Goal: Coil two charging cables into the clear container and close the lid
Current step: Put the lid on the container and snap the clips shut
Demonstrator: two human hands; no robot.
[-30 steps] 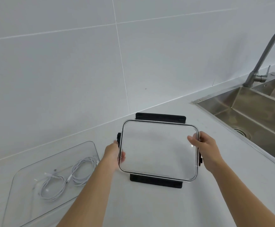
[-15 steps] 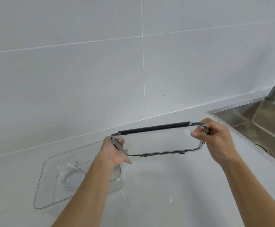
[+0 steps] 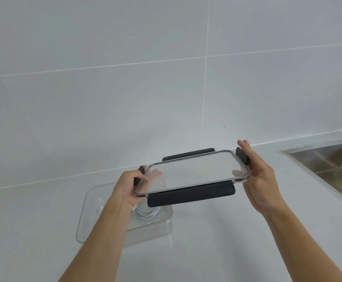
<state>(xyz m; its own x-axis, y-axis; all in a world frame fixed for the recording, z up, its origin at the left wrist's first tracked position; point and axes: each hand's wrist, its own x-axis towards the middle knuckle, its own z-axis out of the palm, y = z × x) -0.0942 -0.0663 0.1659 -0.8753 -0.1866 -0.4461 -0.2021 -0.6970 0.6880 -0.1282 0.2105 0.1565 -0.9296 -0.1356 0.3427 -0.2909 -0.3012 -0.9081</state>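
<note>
Head view: left hand [image 3: 128, 186] grips lid [image 3: 192, 171] at left end; right hand [image 3: 261, 180], fingers straight, presses right end; container [image 3: 88, 200] with cables [image 3: 147, 213] below.

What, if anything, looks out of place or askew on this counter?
Nothing is spilled or damaged. The lid, held by the left hand and right hand, is tilted and offset right of the container holding the cables.

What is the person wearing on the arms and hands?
Nothing visible. The left forearm and the right forearm are bare to the frame edge, without sleeves. The left hand and the right hand have no gloves; no watch, bracelet or ring shows.
</note>
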